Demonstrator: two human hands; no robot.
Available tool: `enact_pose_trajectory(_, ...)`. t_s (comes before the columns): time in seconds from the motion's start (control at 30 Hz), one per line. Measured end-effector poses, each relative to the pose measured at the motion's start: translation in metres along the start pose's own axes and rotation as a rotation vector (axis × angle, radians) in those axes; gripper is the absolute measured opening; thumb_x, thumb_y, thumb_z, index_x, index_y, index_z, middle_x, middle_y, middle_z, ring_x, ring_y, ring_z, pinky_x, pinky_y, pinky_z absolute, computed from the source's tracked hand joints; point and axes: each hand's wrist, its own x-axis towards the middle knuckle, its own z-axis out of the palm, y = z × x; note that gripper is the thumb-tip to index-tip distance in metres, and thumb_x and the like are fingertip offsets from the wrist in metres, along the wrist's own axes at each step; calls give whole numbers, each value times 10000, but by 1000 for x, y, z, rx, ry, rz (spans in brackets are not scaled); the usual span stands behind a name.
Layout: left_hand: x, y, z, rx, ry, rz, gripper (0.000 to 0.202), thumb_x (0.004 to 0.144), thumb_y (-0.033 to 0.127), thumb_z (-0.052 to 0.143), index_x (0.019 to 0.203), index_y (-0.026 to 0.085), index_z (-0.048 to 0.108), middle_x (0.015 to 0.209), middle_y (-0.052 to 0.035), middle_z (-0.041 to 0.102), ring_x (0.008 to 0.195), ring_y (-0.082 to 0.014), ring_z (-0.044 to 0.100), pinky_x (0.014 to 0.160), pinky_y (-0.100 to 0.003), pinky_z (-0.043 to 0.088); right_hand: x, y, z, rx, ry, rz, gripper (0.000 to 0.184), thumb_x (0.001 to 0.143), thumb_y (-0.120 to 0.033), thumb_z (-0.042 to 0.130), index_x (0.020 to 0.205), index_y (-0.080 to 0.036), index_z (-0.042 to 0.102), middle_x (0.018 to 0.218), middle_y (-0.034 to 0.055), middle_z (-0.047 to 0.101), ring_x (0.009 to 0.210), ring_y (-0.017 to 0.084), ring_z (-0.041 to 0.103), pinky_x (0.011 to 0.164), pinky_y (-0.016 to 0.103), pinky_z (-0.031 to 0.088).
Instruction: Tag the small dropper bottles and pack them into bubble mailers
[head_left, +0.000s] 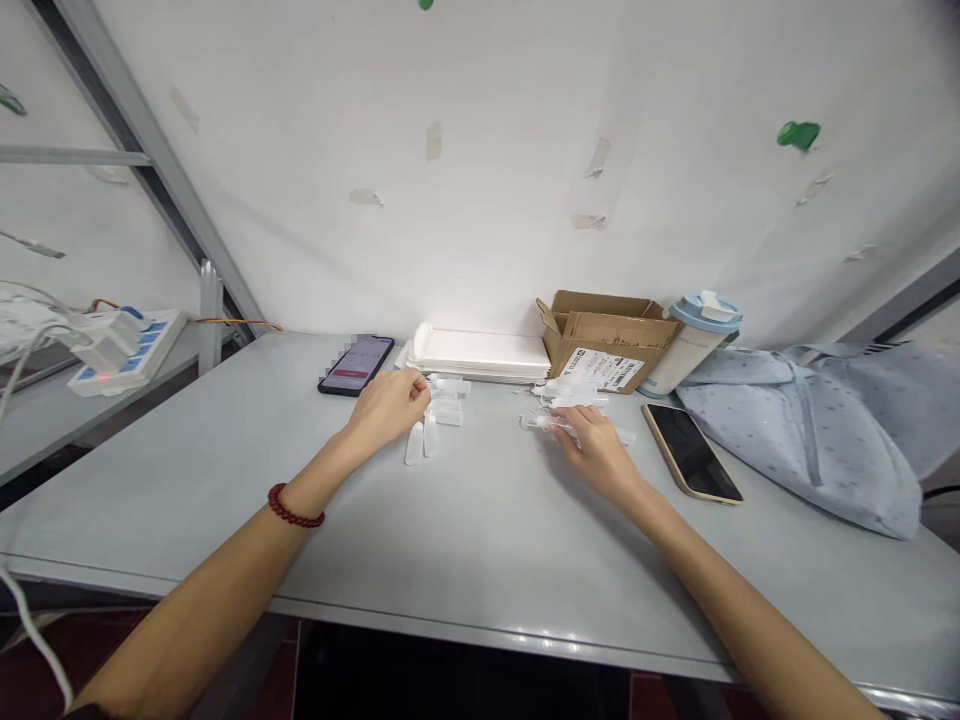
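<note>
My left hand [388, 405] is curled, its fingertips pinched on a small clear plastic piece at the edge of a cluster of clear plastic vials [431, 432] lying on the grey table [465, 530]. A red bead bracelet sits on that wrist. My right hand [596, 445] rests on the table with its fingers closed round a clear plastic piece [541, 422], beside a second heap of clear pieces [574, 392].
A stack of white trays [480, 352] lies against the wall, with an open cardboard box [604, 340] and a lidded cup [694, 342] to its right. A lit phone [357, 364] lies left, a dark phone [691, 451] right, beside a blue cloth bag [810, 425]. A power strip [124, 350] sits far left.
</note>
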Motion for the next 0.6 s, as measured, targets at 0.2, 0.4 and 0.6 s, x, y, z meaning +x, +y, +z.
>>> enact_pose_trajectory(0.2,-11,21,10,-278,-73,135,180,770,280,466,710,166,591,731,-26,662,679,-158,588,586,-240,426,-4,-9,0,122,74,-72,245,909,-305,382,988,-182,579,934,100,657,861,235,565,745,361,415)
enact_pose_trajectory(0.4,-21,26,29,-338,-233,196,241,816,321,460,907,164,620,804,-33,668,736,-162,602,635,-255,443,-7,-19,-4,169,73,-89,271,919,-348,371,948,-186,586,852,88,652,815,220,576,719,346,410)
enact_pose_trajectory(0.6,-27,27,37,-380,-315,221,343,829,386,471,1042,150,601,804,-46,669,728,-167,607,630,-258,444,-8,-31,-12,381,-20,5,273,913,-365,382,898,-196,595,768,40,638,719,172,575,623,275,421)
